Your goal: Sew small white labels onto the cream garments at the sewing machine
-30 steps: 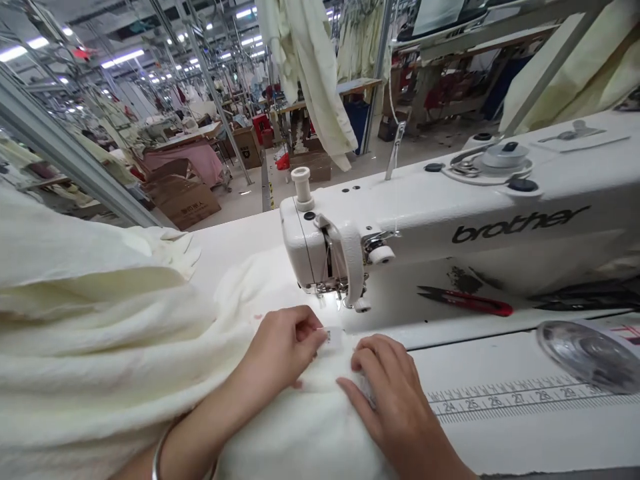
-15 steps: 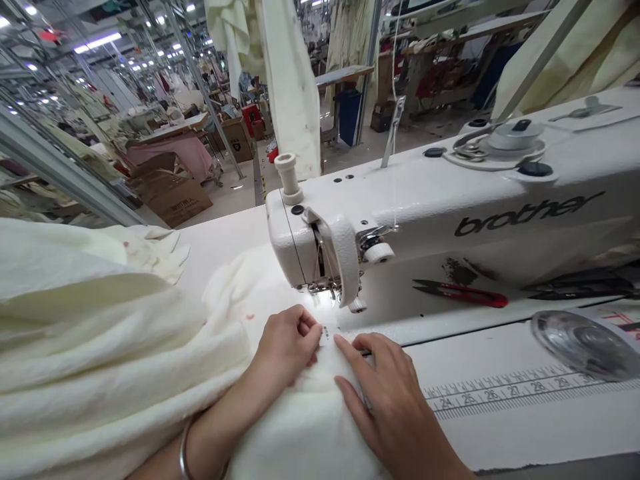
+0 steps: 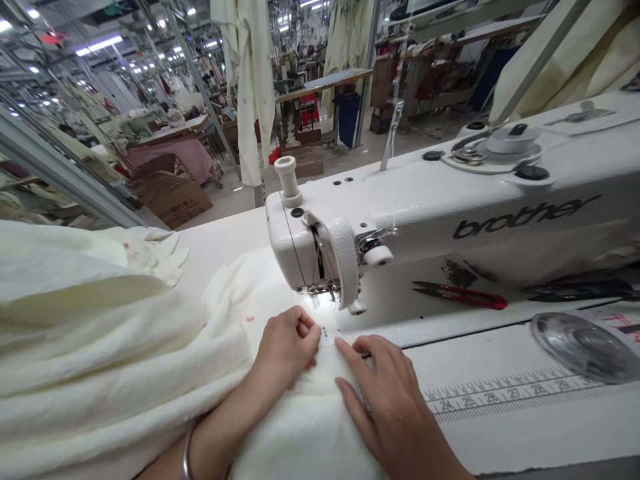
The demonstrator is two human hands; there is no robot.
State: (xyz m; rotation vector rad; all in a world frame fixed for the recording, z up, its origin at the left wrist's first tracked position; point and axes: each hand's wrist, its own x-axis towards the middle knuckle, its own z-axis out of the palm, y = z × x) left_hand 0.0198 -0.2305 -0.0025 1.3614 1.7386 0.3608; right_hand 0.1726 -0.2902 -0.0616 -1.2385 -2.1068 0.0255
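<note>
Cream fabric (image 3: 300, 427) with faint pink marks lies across the sewing machine bed and down its front edge. My left hand (image 3: 287, 343) is closed, thumb and index finger pinched at the fabric just in front of the needle area. Beside those fingertips is a small white label (image 3: 324, 335) with dark print. My right hand (image 3: 387, 393) rests with fingers apart on the fabric's right edge, index fingertip near the label. Right behind the label stands the lit presser foot (image 3: 333, 300) of the white sewing machine (image 3: 310, 227).
Red-handled thread snips (image 3: 460, 293) lie under the machine arm. A clear round dish (image 3: 583, 343) sits at the right, behind a printed ruler strip (image 3: 500, 395). More cream fabric (image 3: 90, 347) is heaped at the left. Cream garment pieces (image 3: 253, 93) hang beyond the table.
The hanging cream pieces behind the machine have swung to the left, uncovering a worktable and boxes. Both hands and the fabric under them have hardly moved.
</note>
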